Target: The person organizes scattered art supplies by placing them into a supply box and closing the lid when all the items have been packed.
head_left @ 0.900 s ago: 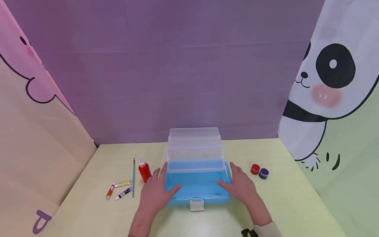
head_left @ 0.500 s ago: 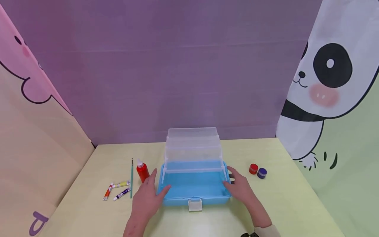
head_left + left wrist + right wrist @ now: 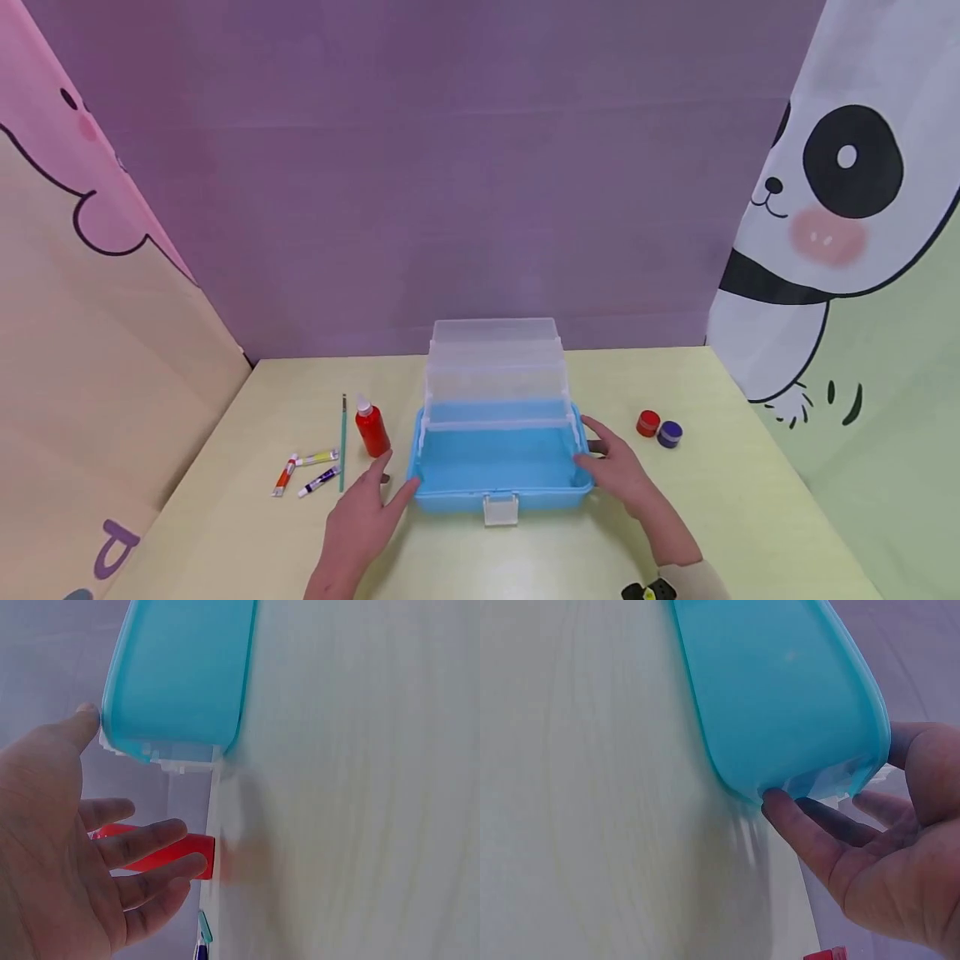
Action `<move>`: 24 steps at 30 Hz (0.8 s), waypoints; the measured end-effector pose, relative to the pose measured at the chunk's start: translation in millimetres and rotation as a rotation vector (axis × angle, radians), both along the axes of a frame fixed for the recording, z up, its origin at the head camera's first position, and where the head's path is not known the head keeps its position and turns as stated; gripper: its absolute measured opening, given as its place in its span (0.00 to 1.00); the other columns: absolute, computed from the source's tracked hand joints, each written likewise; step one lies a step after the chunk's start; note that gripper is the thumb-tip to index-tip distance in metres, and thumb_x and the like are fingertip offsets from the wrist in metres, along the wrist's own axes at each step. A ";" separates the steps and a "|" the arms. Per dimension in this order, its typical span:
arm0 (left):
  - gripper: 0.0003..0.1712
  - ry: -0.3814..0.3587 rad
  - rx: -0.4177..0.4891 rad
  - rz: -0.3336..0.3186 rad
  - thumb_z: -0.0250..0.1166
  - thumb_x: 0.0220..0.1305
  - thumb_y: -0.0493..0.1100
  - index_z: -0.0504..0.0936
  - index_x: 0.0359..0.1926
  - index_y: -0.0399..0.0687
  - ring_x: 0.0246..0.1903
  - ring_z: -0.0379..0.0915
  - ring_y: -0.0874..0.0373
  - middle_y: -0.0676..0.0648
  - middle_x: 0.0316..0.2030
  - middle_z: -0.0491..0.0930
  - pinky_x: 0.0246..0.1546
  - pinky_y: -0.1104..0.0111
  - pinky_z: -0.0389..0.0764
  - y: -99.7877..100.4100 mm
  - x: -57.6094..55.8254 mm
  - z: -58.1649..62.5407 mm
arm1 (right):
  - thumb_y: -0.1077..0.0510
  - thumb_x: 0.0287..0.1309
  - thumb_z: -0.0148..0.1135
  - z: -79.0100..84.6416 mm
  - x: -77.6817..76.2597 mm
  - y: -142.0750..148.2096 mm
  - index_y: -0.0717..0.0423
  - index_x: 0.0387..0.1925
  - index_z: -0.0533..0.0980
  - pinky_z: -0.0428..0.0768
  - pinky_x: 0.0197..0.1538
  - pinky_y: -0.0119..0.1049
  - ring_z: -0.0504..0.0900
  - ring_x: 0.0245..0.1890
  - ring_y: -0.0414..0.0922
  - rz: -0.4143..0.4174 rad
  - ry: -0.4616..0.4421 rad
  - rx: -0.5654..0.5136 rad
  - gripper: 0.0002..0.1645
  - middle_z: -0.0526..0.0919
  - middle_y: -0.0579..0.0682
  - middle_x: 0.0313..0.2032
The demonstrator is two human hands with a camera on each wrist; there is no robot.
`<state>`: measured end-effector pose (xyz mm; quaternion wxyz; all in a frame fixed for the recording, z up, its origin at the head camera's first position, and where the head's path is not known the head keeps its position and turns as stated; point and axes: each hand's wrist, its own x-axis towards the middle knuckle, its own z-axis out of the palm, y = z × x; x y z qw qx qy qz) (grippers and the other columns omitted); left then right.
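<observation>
A light blue plastic storage box stands on the table, its clear lid raised at the back. The white latch hangs at the front. At the box's left end is my left hand, fingers spread and relaxed; its thumb tip lies at the rim in the left wrist view. My right hand grips the right end wall, thumb over the rim and fingertips against the outside. A red bottle with a white nozzle cap stands just beyond the left fingers.
On the left lie a thin teal paintbrush and small paint tubes: orange-red, yellow and purple. Small red and blue jars stand to the right. A purple backdrop rises behind the table.
My left hand has moved left and toward me, off the box's side. My right thumb has shifted outward from inside the box to its right rim. The box has barely moved.
</observation>
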<state>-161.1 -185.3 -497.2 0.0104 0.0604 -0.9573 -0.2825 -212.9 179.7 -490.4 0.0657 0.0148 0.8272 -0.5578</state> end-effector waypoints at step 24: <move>0.28 0.064 0.379 0.044 0.60 0.70 0.52 0.70 0.64 0.42 0.46 0.76 0.47 0.38 0.53 0.77 0.36 0.67 0.79 -76.0 -7.8 30.9 | 0.61 0.58 0.65 -4.1 -9.6 11.7 0.53 0.73 0.58 0.84 0.40 0.49 0.81 0.44 0.54 0.086 -0.114 -0.112 0.43 0.74 0.62 0.53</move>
